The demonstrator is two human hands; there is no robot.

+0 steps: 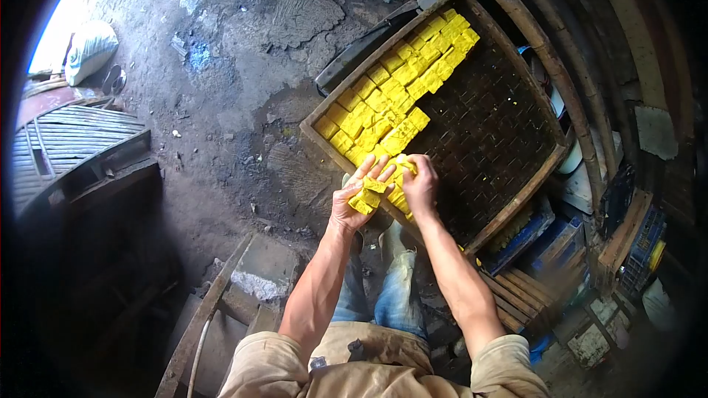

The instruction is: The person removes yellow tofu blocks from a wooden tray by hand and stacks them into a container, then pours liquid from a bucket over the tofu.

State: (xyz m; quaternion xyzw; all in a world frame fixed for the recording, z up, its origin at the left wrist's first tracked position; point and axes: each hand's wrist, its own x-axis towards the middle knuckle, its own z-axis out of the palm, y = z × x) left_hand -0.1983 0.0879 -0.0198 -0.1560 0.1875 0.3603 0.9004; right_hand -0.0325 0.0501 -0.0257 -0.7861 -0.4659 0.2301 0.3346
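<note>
L hand (359, 195), palm up, holds a couple of soft-looking, bright yellow, squarish blocks (366, 194); fingers partly spread, blocks lying between palm & thumb. Exact no. can't be told, as they overlap. R hand (420, 186) is just beside it, fingers bent & pinched round another small yellow piece (405, 166); can't tell if that piece touches the row below or is clear of it.

Both hands are over the near L corner of a big, four-sided tray w/ brown wooden frame & dark woven base (487, 125). Packed yellow blocks (383, 96) run in close rows along the tray's L side, from far corner down to the hands, edges touching, inner border stepped. Rest of the base, R side, shows bare weave w/ a few yellow crumbs.

Person wears tan short-sleeved shirt (369, 379) & faded blue jeans (398, 291), legs just below the tray's near corner. Rough grey floor (221, 66) to L; pale stuffed sack (91, 51) far L, near a slatted bamboo-like panel (81, 140). Lower R, near the tray: slatted wooden rack (516, 295) & blue plastic crate (641, 243).
</note>
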